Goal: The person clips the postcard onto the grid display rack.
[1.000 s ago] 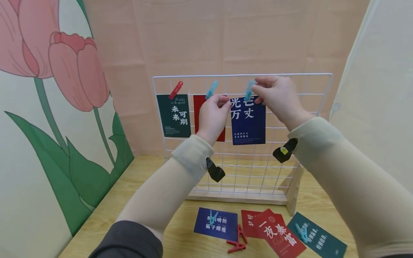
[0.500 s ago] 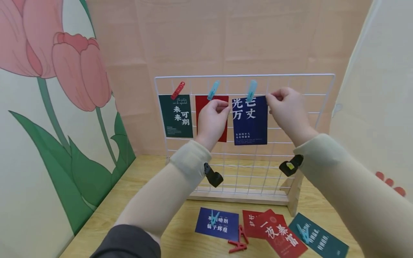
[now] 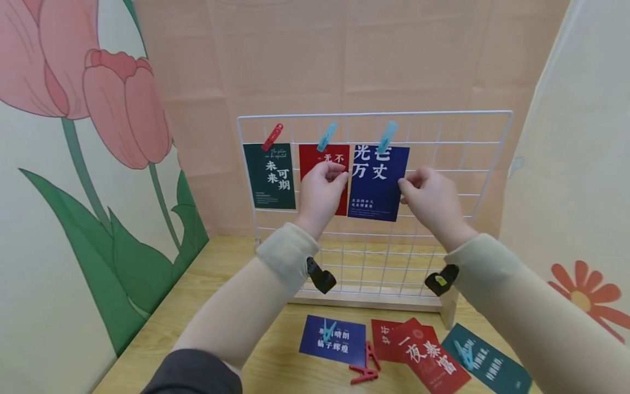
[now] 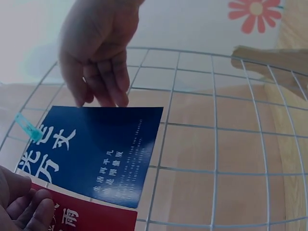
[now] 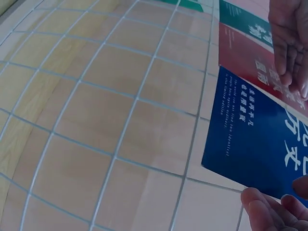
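A blue card with white characters hangs from the white wire grid, slightly tilted, under a light blue clothespin. My right hand pinches its right edge between thumb and fingers. Close to its left edge is my left hand, fingers loosely bent, in front of a red card that it partly hides. The left wrist view shows the left fingertips beside the border of both cards. Another light blue clothespin holds the red card. A green card hangs at the left from a red clothespin.
On the wooden table lie a blue card, overlapping red cards and a green card. Light blue clothespins rest on the blue and green ones. Red clothespins lie between. A wooden base supports the grid.
My right hand has gone from the clothespin down to the card's right edge. The left hand has lowered slightly. The blue card's lower end has swung left.
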A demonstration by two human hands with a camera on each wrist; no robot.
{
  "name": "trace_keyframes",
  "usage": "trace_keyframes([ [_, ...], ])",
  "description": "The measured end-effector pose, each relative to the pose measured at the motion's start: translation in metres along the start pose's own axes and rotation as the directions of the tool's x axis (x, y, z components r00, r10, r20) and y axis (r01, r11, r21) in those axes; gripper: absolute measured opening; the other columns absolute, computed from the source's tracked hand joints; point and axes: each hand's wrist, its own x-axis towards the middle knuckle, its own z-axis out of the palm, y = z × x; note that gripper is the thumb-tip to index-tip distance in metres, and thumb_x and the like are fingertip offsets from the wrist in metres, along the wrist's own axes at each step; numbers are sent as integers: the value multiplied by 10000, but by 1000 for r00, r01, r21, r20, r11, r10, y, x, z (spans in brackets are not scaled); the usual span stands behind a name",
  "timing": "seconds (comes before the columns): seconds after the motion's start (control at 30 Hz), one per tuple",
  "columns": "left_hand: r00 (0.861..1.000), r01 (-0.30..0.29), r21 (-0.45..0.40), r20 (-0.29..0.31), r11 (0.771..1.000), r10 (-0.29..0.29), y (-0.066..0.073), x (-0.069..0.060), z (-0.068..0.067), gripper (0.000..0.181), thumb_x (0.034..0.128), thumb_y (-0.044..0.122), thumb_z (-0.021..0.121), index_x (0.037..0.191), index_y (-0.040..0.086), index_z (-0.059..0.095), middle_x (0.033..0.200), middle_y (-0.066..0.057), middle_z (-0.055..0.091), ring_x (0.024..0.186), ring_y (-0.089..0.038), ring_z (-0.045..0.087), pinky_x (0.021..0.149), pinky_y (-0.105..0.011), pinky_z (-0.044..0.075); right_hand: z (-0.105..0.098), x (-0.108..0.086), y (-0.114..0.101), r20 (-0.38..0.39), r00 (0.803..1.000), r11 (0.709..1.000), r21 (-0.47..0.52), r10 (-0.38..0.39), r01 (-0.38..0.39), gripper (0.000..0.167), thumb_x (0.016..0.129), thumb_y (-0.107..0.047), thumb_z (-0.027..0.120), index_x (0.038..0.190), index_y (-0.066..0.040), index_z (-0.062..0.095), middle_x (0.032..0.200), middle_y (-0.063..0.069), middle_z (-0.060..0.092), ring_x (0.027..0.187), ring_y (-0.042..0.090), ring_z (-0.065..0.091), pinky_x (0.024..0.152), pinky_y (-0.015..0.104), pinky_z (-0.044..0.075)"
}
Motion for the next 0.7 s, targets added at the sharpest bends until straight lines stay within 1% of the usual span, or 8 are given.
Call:
trace_keyframes([
  [0.1,1000,17,-8,11,1000,-17,-6,-6,-1,168,953,218,618,1098,136,643,989,38,641,914,-119,587,808,-240,511,3,-3,1,20,1000,1000,12,1,-1,366,984,-344,489,1044,8,567,954,168,653,799,260,681,602,307,477],
  [0.2,999,27,-17,26,1000,-26,-15,-14,-2,168,951,222,621,1096,140,644,1000,50,642,915,-112,586,804,-245,515,6,-8,4,45,999,999,35,14,-15,377,988,-359,488,1054,7,557,971,174,647,814,266,683,629,313,492],
  [0.33,998,33,-31,48,999,-31,-29,-26,-3,165,945,215,631,1084,129,651,984,54,644,891,-116,587,785,-256,517,11,-16,8,56,998,999,43,18,-21,377,986,-361,499,1047,6,562,959,182,655,810,268,672,614,313,490],
  [0.5,996,53,-12,72,999,-52,-43,-41,-5,172,937,227,642,1077,127,656,968,66,635,866,-144,576,765,-289,514,17,-23,16,59,998,999,27,18,-19,370,983,-357,500,1027,3,575,921,169,663,797,262,654,597,315,467],
  [0.7,992,73,4,104,997,-73,-56,-57,-11,199,938,231,640,1101,118,660,981,49,626,862,-179,556,738,-310,515,21,-27,26,94,994,997,48,54,-59,383,989,-371,485,1057,-2,564,943,167,658,847,278,650,625,322,469],
])
